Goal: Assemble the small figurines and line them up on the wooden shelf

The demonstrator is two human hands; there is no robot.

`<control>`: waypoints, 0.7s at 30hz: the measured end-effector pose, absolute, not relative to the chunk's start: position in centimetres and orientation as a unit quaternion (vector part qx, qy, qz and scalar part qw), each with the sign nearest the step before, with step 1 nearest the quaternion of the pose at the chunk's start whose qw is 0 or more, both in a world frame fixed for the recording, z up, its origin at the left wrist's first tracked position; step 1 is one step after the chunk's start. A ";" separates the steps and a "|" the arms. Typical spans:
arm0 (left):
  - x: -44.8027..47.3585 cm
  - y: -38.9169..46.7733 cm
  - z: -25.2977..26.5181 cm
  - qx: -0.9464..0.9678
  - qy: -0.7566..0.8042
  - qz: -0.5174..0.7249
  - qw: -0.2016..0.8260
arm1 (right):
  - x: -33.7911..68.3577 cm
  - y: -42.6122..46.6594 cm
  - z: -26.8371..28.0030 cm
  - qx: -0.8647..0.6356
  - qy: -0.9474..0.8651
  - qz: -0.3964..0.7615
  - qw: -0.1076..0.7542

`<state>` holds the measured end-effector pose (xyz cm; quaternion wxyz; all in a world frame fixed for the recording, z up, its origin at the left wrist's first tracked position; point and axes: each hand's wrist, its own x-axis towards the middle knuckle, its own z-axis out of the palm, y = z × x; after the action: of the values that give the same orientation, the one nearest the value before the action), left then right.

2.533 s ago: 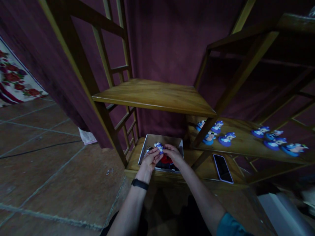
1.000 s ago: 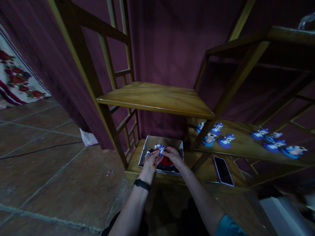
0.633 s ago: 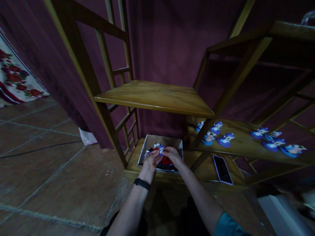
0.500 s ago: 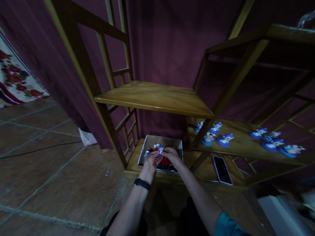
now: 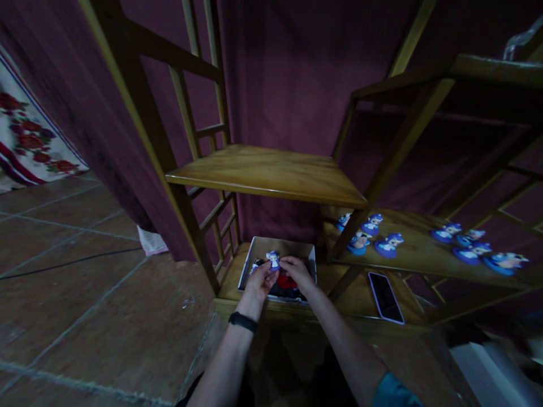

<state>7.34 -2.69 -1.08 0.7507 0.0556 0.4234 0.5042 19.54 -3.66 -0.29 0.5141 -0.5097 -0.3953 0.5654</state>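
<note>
Purple and white, the figurine (image 5: 274, 260) is over the box (image 5: 292, 247), its base pinched in the left hand (image 5: 259, 279), the right hand's (image 5: 297, 271) fingertips at its side, seemingly to steady it; the phone (image 5: 386, 298) lies right of the box, perhaps for safety; since the earlier frame, the figurine has shifted slightly towards the box's left.

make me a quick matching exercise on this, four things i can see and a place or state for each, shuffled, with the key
1. purple-and-white figurine
2. phone
3. wristband
4. open box

A. black, strapped on
B. has something red inside
C. held up in the left hand
D. lying with its dark screen upward, right of the box

Right pairs: 1-C, 2-D, 3-A, 4-B
</note>
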 end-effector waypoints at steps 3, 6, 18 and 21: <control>7.3 -2.7 -1.1 0.047 0.424 0.500 0.753 | 19.4 -3.5 -0.6 -0.509 -0.392 0.566 0.517; 7.3 -2.7 -1.0 0.050 0.420 0.494 0.760 | 19.2 -3.6 -0.7 -0.497 -0.401 0.565 0.523; 7.4 -2.9 -0.7 0.099 0.412 0.488 0.763 | 19.6 -3.2 -1.0 -0.528 -0.399 0.534 0.527; 7.3 -2.9 -0.8 0.098 0.410 0.491 0.763 | 19.6 -3.2 -1.1 -0.527 -0.400 0.534 0.526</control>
<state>7.32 -2.89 -0.80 0.7627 0.0976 0.4100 0.4906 19.58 -3.21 -1.05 0.5262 -0.5270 -0.4005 0.5339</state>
